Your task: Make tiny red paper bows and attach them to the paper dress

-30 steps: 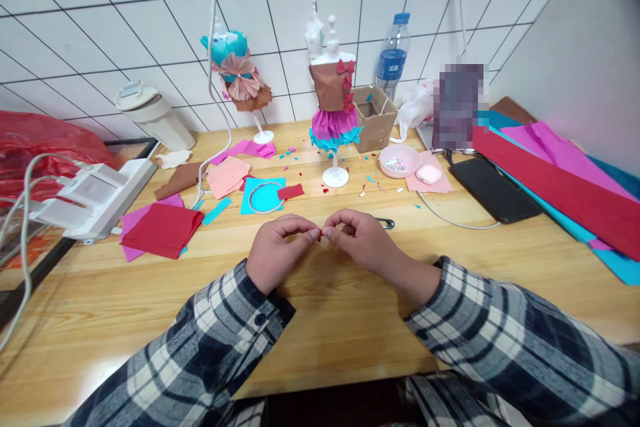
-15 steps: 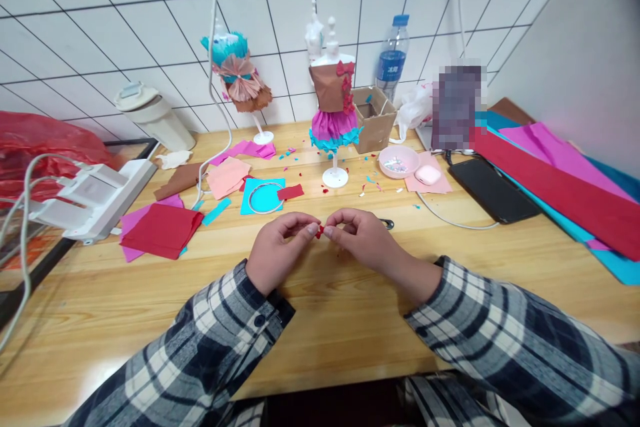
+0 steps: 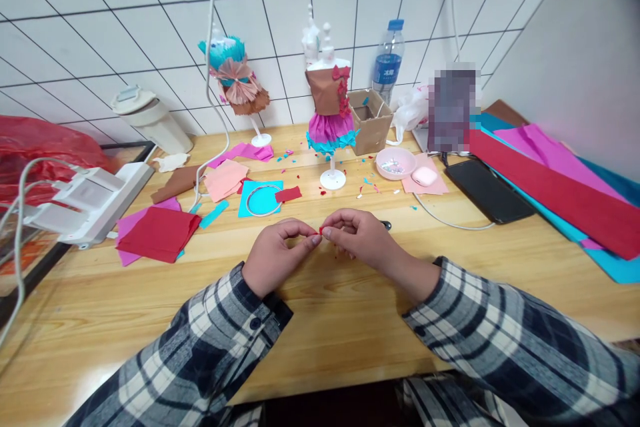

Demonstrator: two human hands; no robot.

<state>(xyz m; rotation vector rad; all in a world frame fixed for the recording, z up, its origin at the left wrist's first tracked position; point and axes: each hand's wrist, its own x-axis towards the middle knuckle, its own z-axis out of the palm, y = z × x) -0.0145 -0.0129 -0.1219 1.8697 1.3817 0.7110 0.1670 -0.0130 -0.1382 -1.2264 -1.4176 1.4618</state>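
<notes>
Wooden tabletop [image 3: 320, 320] carries everything, its far half strewn with crepe paper sheets [image 3: 550, 180], a red paper stack [image 3: 157, 233], and a dress-form mannequin [image 3: 330, 113] in a brown bodice and magenta skirt, kept within reach of the work. Both forearms rest on the wood, seemingly to steady fine finger work. Left hand [image 3: 273, 257] and right hand [image 3: 357, 240] meet fingertip to fingertip, each pinched narrow on a tiny red paper scrap [image 3: 321, 231] just above the surface. Since half a second ago the grip looks unchanged; only the view has shifted slightly.
</notes>
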